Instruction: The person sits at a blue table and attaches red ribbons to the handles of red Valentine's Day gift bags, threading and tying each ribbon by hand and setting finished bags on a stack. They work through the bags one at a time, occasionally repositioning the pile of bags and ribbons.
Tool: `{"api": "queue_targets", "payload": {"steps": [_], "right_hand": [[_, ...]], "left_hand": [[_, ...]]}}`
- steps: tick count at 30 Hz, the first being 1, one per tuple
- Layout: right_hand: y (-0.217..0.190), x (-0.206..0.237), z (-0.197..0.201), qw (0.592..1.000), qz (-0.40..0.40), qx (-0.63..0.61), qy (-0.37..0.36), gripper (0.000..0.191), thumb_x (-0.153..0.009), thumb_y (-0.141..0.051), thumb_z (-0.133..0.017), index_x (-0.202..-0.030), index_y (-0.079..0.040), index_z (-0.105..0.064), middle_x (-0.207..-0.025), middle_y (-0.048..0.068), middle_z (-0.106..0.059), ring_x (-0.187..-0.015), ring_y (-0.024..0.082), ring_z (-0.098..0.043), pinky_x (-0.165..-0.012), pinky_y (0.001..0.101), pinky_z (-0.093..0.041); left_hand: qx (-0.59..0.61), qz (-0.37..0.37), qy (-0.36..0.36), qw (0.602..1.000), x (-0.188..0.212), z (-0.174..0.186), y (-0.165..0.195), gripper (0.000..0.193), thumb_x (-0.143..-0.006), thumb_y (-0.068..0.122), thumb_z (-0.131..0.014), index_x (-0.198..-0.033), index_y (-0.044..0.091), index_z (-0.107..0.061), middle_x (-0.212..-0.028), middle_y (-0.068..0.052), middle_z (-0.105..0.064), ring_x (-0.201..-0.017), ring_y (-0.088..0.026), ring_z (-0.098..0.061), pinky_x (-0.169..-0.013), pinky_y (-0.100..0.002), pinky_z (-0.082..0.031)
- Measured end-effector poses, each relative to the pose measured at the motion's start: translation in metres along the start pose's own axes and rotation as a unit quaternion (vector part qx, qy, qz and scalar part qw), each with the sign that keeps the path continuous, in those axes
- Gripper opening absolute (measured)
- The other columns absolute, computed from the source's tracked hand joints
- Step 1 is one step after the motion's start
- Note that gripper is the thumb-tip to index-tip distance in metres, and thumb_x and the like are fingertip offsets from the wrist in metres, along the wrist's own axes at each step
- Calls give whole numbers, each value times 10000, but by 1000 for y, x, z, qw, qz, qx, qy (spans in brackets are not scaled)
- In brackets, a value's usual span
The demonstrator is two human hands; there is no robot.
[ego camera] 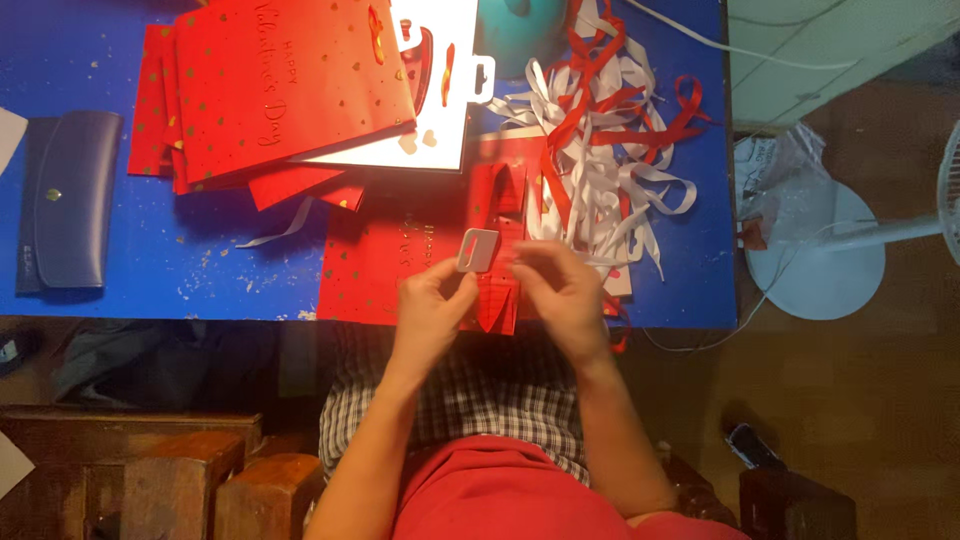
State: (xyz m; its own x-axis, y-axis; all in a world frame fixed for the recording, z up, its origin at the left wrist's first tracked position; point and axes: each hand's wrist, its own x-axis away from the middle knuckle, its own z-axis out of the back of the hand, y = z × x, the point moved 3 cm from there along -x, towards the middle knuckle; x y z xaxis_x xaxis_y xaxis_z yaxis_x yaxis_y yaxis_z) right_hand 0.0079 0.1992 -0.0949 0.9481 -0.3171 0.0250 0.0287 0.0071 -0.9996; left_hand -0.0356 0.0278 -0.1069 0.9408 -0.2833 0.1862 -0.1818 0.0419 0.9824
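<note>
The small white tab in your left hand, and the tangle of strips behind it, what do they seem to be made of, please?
The white tab, pinched by the left hand, looks like stiff plastic or card: flat, rounded corners, a punched slot. The strips look like satin ribbon, red and white, curling limply with a slight sheen. The right hand rests on a red, probably paper, bag.

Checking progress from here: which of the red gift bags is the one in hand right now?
The folded red bag at the table's near edge, under both hands, left hand and right hand; the others lie stacked at the far left.
</note>
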Motion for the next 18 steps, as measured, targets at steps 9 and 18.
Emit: {"api": "queue_targets", "payload": {"steps": [9, 18], "right_hand": [[-32, 10, -11, 948, 128, 281, -85, 92, -865, -103, -749, -936, -47, -728, -891, 85, -715, -859, 254, -693, -769, 349, -527], [-40, 13, -4, 920, 151, 341, -120, 92, -876, -116, -726, -930, -44, -702, -885, 94, -696, -863, 294, -676, -764, 388, -520]], "left_hand": [[52, 34, -39, 997, 10, 6, -11, 126, -956, 80, -650, -1000, 0, -737, -787, 24, -715, -695, -30, -643, -623, -220, -546], [27, 29, -51, 998, 15, 3, -4, 126, -921, 95, -736, -977, -10, -777, -813, -26, -781, -720, -56, -705, -664, -231, -576]]}}
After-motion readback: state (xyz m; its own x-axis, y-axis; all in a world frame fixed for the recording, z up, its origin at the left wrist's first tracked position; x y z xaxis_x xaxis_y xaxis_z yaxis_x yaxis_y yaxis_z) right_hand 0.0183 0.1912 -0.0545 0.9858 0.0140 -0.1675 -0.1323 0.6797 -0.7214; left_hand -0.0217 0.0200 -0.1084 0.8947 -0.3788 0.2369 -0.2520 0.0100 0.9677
